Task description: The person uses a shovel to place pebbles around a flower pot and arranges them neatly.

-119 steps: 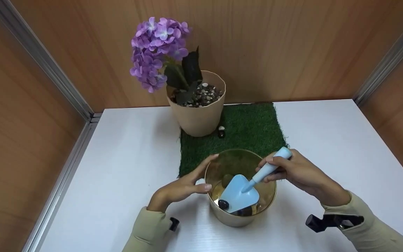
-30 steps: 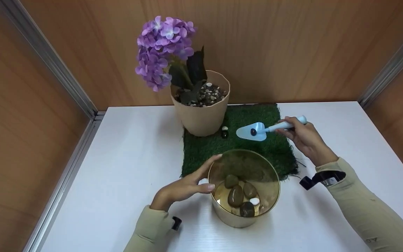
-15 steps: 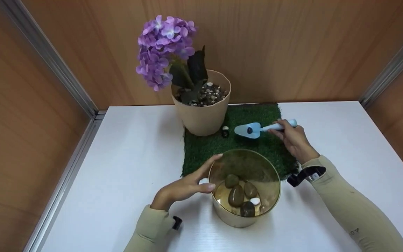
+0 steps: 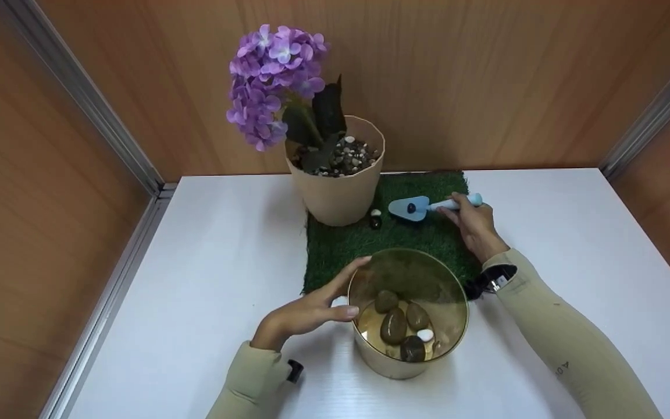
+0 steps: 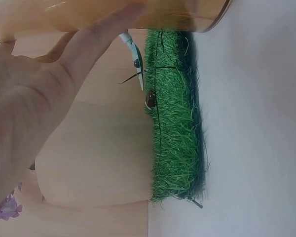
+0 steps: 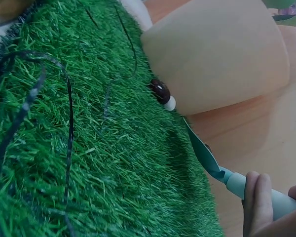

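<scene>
My right hand (image 4: 476,224) grips the handle of a light blue hand trowel (image 4: 407,210), held low over the green turf mat. One dark pebble (image 4: 411,208) lies on the blade. In the right wrist view the trowel (image 6: 204,154) points toward the pot's base. My left hand (image 4: 312,314) rests against the left side of a transparent amber bowl (image 4: 370,355), fingers and thumb spread along its rim. Inside lie several brown stones (image 4: 393,327) and a white pebble (image 4: 425,335). Beside the pot, a dark pebble (image 4: 376,222) and a white pebble (image 4: 375,213) sit on the mat.
A beige pot (image 4: 335,198) filled with small gravel holds a purple flower (image 4: 277,75) at the back. The turf mat (image 4: 341,256) lies on the white table (image 4: 224,244) between pot and bowl. Wood-grain panels (image 4: 486,87) enclose the back and sides.
The trowel came up out of the bowl with a dark pebble, then moved back over the mat and slightly left toward the pot. My left hand stays at the bowl.
</scene>
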Demonstrator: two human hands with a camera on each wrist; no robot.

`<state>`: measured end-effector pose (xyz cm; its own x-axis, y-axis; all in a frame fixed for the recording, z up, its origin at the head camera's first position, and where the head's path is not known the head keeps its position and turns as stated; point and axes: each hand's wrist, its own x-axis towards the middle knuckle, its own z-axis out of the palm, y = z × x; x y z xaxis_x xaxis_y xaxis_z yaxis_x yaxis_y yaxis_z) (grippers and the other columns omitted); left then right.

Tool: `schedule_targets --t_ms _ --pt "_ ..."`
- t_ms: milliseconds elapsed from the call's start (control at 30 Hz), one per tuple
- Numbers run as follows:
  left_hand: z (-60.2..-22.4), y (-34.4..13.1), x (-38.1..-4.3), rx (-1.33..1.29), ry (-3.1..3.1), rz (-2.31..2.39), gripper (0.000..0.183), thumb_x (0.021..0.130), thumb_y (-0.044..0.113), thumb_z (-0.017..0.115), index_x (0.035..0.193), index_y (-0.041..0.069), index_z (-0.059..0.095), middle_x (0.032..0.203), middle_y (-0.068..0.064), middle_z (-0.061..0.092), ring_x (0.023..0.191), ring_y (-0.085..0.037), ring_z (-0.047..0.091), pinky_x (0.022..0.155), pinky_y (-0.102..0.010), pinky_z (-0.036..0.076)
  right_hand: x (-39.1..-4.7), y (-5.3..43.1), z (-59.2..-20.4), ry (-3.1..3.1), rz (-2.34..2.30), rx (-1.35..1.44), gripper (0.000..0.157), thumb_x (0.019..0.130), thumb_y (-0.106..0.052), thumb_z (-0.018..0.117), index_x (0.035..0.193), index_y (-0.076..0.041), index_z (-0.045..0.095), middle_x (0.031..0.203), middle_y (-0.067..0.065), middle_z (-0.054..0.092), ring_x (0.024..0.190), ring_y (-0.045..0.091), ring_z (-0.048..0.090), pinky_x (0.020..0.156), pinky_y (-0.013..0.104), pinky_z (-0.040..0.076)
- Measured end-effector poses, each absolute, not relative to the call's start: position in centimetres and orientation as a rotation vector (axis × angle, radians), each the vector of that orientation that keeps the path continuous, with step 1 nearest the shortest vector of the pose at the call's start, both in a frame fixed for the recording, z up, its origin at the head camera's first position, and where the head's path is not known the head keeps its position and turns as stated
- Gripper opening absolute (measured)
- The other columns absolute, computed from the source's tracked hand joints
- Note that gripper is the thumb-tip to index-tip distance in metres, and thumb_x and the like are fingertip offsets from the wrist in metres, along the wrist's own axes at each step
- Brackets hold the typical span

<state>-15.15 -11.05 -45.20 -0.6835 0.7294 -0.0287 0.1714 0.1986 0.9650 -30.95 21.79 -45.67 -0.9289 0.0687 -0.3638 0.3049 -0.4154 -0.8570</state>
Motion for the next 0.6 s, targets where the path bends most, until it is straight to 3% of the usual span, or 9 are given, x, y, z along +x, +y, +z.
schedule_targets --t_ms 267,600 --pt "-45.1 -11.0 -15.2 0.848 1.992 1.502 0.075 0.086 0.059 0.052 0.145 0.047 0.008 0.151 0.023 0.002 0.138 -0.014 0.011 0.102 -0.061 0.016 -31.6 20.4 -45.8 1.644 -2.456 0.562 0.046 0.095 -0.015 0.052 0.131 0.005 0.031 0.122 0.013 0.039 0.116 0.027 0.051 0.089 0.028 0.045" --pt "-45.2 -11.0 -15.2 0.865 1.976 1.515 0.077 0.085 0.06 0.052 0.146 0.045 0.007 0.151 0.021 0.002 0.139 -0.014 0.009 0.103 -0.06 0.015 -32.1 19.0 -46.0 1.842 -2.395 0.461 0.046 0.096 -0.02 0.052 0.128 0.009 0.037 0.127 0.021 0.042 0.113 0.027 0.054 0.094 0.032 0.042"
